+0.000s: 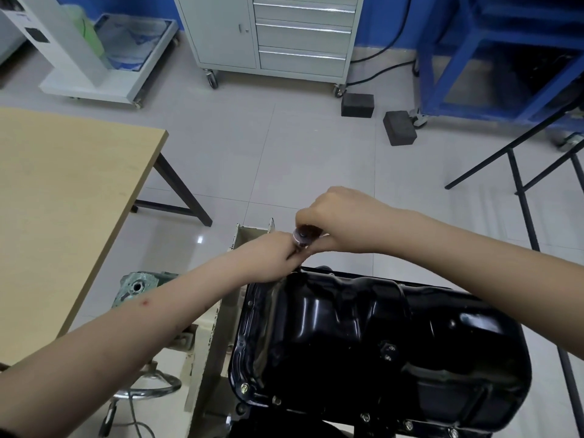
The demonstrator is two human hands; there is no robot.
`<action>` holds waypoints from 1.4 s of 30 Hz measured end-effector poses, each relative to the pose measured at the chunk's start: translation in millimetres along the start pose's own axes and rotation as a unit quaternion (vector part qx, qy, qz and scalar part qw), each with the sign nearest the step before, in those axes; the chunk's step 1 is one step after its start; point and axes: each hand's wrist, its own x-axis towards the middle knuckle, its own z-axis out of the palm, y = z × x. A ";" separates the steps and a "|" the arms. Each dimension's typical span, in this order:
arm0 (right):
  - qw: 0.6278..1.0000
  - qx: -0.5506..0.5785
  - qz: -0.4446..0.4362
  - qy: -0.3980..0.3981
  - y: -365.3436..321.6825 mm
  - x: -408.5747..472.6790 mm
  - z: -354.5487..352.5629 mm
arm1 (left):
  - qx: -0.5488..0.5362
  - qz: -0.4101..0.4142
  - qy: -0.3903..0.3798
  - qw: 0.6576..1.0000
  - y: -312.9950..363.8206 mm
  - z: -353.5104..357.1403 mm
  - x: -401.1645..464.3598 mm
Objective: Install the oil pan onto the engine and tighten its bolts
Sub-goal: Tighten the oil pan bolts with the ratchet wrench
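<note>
A glossy black oil pan [373,336] lies on the engine, held on a cream stand [208,343]. Several bolts [244,388] sit along its near flange. At the pan's far left corner my right hand [341,221] grips the handle of a ratchet wrench [304,236], whose round head shows between both hands. My left hand [271,257] curls around the socket shaft just below that head, over the flange. The bolt under the tool is hidden by my fingers.
A wooden table [63,210] stands to the left. A grey drawer cabinet [284,36] on castors is at the back, with two dark blocks [399,128] on the tiled floor. A blue frame [493,58] and black rails [521,197] are on the right. A stool [148,387] sits lower left.
</note>
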 end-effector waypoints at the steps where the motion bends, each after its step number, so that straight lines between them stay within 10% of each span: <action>1: 0.999 0.025 0.033 -0.010 -2.2 0.6 -0.3 | -0.004 -0.014 0.005 1.000 -1.1 -0.6 -0.4; 13: 0.995 0.083 -0.013 -0.045 4.8 -1.4 -2.2 | 0.009 0.051 -0.003 0.999 -1.4 -3.3 -3.0; 32: 0.961 0.211 0.178 -0.010 -23.6 -1.3 17.7 | -0.050 -0.028 0.068 0.996 0.2 3.7 -5.6; 42: 0.998 0.011 -0.029 -0.047 11.3 6.9 -0.7 | 0.021 0.027 0.037 0.999 3.7 3.2 -3.1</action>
